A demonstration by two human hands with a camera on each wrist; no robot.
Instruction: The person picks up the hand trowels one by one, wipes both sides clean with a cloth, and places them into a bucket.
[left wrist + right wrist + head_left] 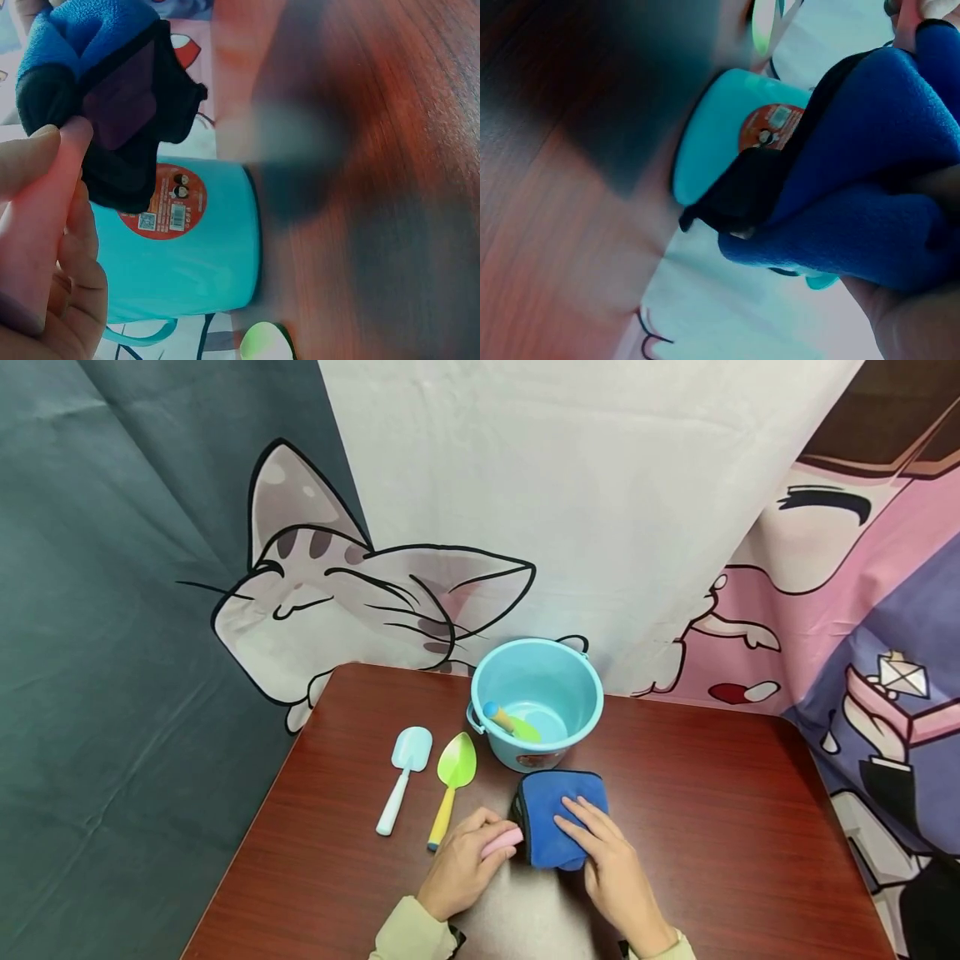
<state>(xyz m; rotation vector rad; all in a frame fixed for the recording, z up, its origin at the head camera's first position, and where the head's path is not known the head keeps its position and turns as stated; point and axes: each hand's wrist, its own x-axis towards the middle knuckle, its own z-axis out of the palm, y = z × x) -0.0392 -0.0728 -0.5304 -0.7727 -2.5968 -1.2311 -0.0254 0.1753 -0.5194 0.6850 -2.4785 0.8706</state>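
My left hand [461, 864] grips a pink handle [45, 217], thumb on one side and fingers curled round the other. The handle's far end meets a folded blue cloth [551, 835] with black edging; whatever lies beyond that end is hidden by the cloth. My right hand [618, 877] holds the cloth, its fingers spread over the top. In the right wrist view the cloth [885, 120] is bunched, with part of the hand showing below it. Both hands are over the near middle of the table, in front of a light blue bucket [525, 656].
Inside the bucket leans a small tool [525, 731] with a green blade and blue-ended handle. Left of the bucket lie a green trowel [457, 764] with a yellow handle and a pale blue shovel [411, 750]. A printed curtain [600, 485] hangs behind the brown table [720, 793].
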